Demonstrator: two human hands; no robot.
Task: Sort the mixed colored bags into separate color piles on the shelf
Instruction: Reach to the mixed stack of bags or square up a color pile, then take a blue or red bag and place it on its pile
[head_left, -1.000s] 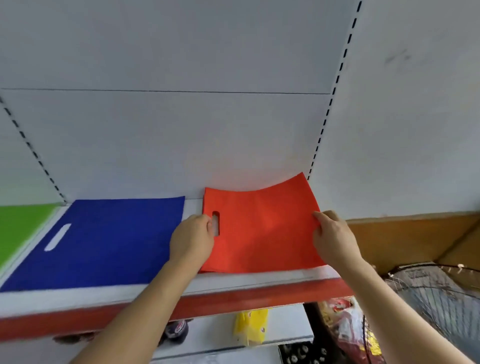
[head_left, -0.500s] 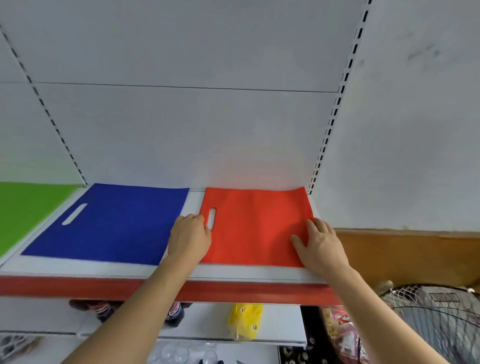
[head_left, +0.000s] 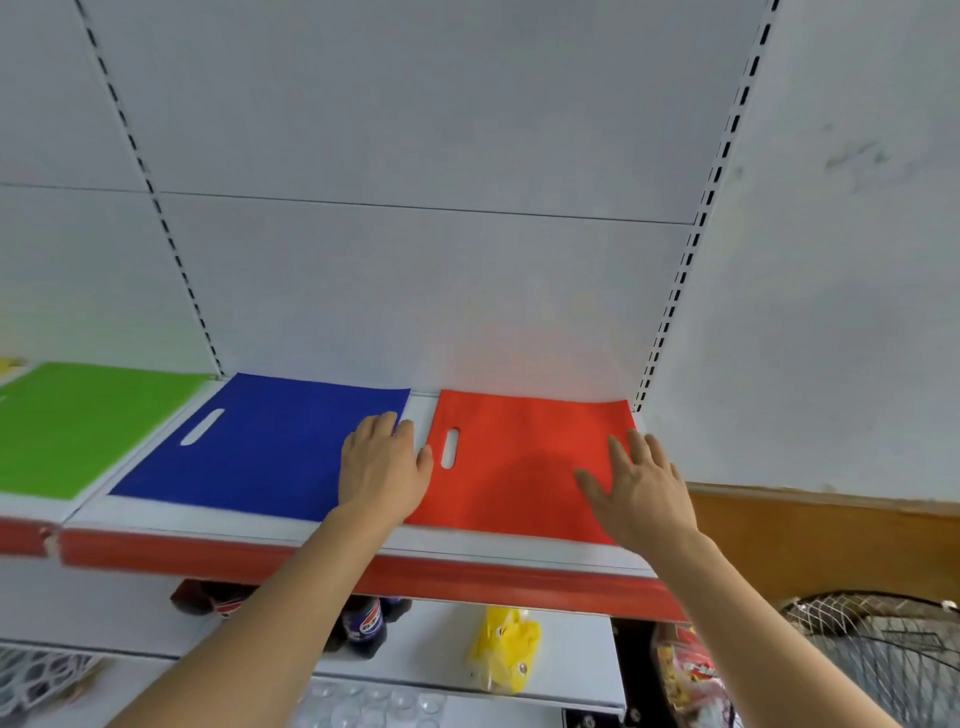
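A red bag (head_left: 519, 457) with a slot handle lies flat at the right end of the white shelf (head_left: 218, 519). Left of it lies a blue bag (head_left: 260, 457), and further left a green bag (head_left: 78, 426). My left hand (head_left: 382, 467) rests flat over the gap between the blue and red bags, fingers together, holding nothing. Over the red bag's right part my right hand (head_left: 636, 488) lies flat with fingers spread, pressing on the fabric without gripping it.
The shelf has a red front lip (head_left: 260, 558) and a white slotted back wall. Below stand soda bottles (head_left: 363, 623), a yellow packet (head_left: 501, 649) and snack packs. A wire fan guard (head_left: 883, 654) sits lower right, beside a brown wooden panel (head_left: 831, 545).
The red bag, curled up at its far edge a second ago, now lies flat. Both hands let go of its edges and lie flat; the left hand slid toward the blue bag.
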